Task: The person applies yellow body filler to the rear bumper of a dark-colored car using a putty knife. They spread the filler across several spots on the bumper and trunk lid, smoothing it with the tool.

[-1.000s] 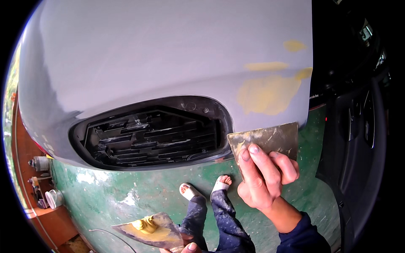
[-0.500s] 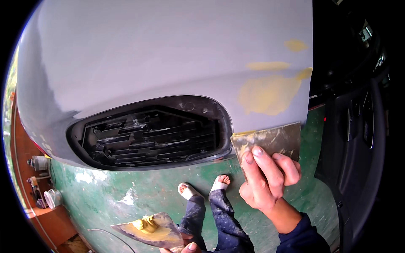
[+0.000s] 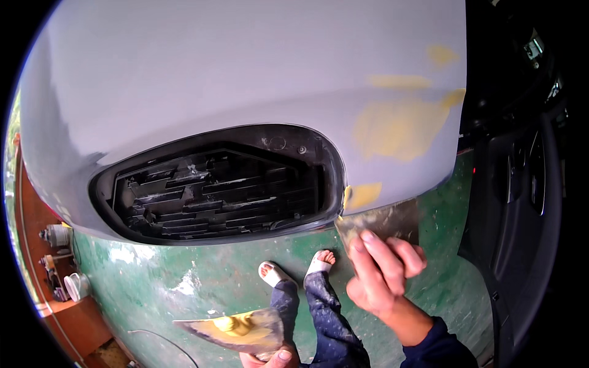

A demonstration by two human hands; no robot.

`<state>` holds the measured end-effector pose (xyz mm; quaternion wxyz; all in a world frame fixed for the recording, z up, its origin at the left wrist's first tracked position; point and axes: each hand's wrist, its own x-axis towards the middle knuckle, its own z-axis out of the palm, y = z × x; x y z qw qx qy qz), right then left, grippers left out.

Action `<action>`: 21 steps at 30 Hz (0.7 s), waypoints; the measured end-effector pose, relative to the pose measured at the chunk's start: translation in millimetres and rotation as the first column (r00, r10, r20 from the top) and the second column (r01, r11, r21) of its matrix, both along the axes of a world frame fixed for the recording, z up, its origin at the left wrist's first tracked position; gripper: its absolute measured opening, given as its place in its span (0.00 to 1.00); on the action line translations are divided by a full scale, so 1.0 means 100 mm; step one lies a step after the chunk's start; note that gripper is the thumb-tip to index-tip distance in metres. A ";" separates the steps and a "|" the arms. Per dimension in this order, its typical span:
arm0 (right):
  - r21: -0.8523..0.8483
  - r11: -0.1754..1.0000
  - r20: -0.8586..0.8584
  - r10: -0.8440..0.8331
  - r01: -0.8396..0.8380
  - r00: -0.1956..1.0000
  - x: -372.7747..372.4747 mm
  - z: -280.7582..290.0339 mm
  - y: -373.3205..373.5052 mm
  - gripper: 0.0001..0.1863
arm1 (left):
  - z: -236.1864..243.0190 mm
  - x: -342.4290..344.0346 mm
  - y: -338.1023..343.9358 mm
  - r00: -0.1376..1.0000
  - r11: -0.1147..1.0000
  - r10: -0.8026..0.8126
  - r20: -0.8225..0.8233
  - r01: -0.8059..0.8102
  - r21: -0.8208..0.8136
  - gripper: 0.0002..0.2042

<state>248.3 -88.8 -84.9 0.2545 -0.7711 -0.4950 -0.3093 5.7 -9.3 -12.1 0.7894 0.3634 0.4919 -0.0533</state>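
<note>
My right hand [image 3: 386, 270] grips a thin, stained flat spreader [image 3: 386, 222], its upper edge by the lower edge of the light grey car panel [image 3: 233, 67]. Just above that edge lies a fresh yellow filler patch [image 3: 363, 195], beside the wheel arch's corner. Larger yellow filler patches [image 3: 399, 127] spread over the panel further up. Low in the view, my left hand [image 3: 267, 359] pinches a smeared putty board [image 3: 264, 328] carrying a soft mound of yellow filler [image 3: 234, 325].
A dark wheel-arch liner [image 3: 215, 190] fills the opening in the panel. An open black car door [image 3: 521, 178] stands at the right. My sandalled feet rest on the green floor [image 3: 184, 270]. Left, an orange bench [image 3: 73, 322] holds tools and a white cup [image 3: 76, 286].
My right hand has drawn the spreader down the panel to its lower edge, leaving a yellow patch behind. The putty board in my left hand has shifted slightly right.
</note>
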 end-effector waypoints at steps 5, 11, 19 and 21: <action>0.320 0.945 -0.570 0.243 -0.059 0.785 -0.32 0.51 -0.25 0.17 | -0.26 0.16 0.01 0.984 0.991 -0.114 0.139 0.122 -0.053 0.16; 0.447 0.866 -0.873 0.477 -0.225 0.102 -0.24 0.78 -0.28 0.07 | -0.55 0.20 0.00 0.932 0.962 -0.217 0.291 0.255 -0.100 0.18; -0.041 0.999 -0.107 -0.031 0.027 0.994 0.03 0.31 -0.18 0.11 | -0.83 -0.25 0.13 0.915 0.982 -0.097 0.392 0.153 -0.114 0.21; 0.002 0.999 0.033 -0.045 0.045 0.998 0.17 0.26 -0.03 0.10 | -0.93 -0.36 0.08 0.909 0.985 -0.066 0.412 0.125 -0.120 0.23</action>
